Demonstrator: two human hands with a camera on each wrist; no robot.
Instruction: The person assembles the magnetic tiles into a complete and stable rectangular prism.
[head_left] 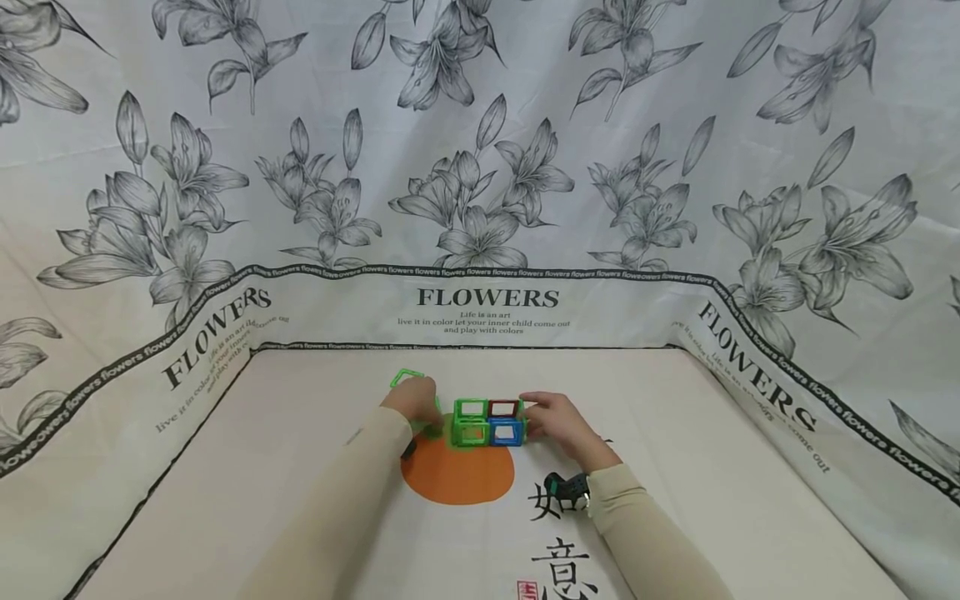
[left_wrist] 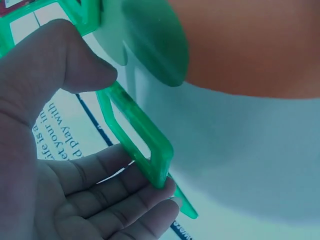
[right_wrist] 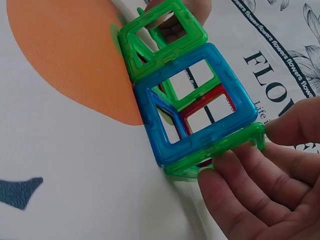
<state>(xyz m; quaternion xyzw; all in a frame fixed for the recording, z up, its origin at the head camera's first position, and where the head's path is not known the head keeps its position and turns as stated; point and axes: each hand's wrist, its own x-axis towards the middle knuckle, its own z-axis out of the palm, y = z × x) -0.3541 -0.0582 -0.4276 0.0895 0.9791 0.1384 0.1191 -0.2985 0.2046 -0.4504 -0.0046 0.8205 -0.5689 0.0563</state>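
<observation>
A block of see-through magnetic tiles stands on the cloth, with green, dark red (head_left: 503, 408) and blue tile (right_wrist: 227, 80) frames joined side by side. At its left, my left hand (head_left: 415, 400) pinches a green square tile (left_wrist: 141, 120) between thumb and fingers. Another green piece (left_wrist: 185, 202) shows behind those fingertips; how it joins is hidden. On the block's right end, my right hand (head_left: 558, 423) holds a green tile (right_wrist: 215, 145) by its edge, thumb at one corner and fingers against its outer side. This tile touches the blue one.
Beneath and in front of the block, the white cloth bears a printed orange circle (head_left: 457, 475) with green leaves (left_wrist: 157, 42). Black characters (head_left: 564, 567) are printed at the right. Flower-patterned fabric (head_left: 480, 200) walls the back and sides. A dark wrist device (head_left: 567, 490) sits at my right cuff.
</observation>
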